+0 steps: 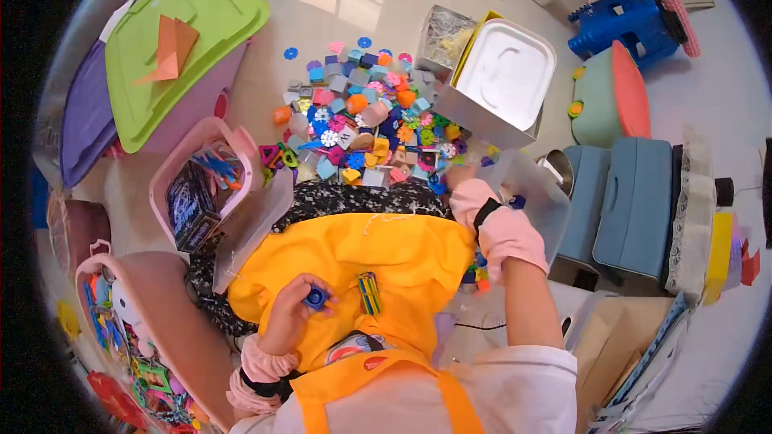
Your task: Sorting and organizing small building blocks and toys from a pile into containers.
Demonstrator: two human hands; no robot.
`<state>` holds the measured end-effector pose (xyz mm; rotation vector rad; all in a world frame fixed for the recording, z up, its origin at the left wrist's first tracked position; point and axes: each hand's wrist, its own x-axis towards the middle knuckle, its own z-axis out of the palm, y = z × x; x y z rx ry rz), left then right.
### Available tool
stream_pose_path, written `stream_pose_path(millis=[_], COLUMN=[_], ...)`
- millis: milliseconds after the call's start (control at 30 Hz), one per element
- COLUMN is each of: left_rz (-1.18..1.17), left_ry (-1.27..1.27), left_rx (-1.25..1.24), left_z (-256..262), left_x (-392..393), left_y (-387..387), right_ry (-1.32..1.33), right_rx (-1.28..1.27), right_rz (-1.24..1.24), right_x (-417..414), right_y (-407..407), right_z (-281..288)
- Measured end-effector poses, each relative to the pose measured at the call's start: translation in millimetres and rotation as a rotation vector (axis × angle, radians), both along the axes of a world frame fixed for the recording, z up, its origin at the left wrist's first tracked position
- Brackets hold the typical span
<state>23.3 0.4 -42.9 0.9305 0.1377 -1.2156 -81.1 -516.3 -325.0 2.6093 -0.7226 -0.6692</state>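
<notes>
My left hand (298, 307) holds a small dark blue plastic block (316, 297) with a round hollow, above the orange apron (410, 253) on my lap. Beside it on the apron rests a small bundle of yellow, green and blue sticks (369, 293). My right hand (461, 179) reaches to the right edge of a pile of mixed toy blocks and snowflake discs (362, 114) on the floor, next to a translucent plastic bin (552, 217). Its fingertips are partly hidden, so I cannot tell whether it grips anything. A dark blue piece (517, 201) shows in the bin.
On the left stand a pink basket (158, 193) with a dark box, a large pink tub (181, 319) of toys and a lime-green lid (199, 30). Beyond the pile is an open metal tin (482, 110) holding a white lid (506, 72). Blue-grey cases (636, 205) stand at right.
</notes>
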Motion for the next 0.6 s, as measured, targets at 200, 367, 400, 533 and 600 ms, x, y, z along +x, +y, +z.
stream_pose_path(millis=[200,367,400,533,600], left_rz=[-0.041,-0.192,-0.214,-0.179,-0.230], left_ry=[-0.056,-0.054,-0.059,0.066,0.127], left_rx=[0.036,0.027,0.069,-0.048,0.008], left_z=[-16,-5,3,11,10], left_x=[-1,8,9,9,11], left_y=[20,-10,-17,-27,-28], right_ry=[0.036,-0.288,-0.351,-0.331,-0.196], right_rx=[0.206,0.656,0.857,1.445,1.585], right_rz=[0.051,0.024,0.137,0.372,0.443], right_x=[72,86,84,83,93], right_y=[98,158,176,238,245], right_z=[128,297,307,326,330])
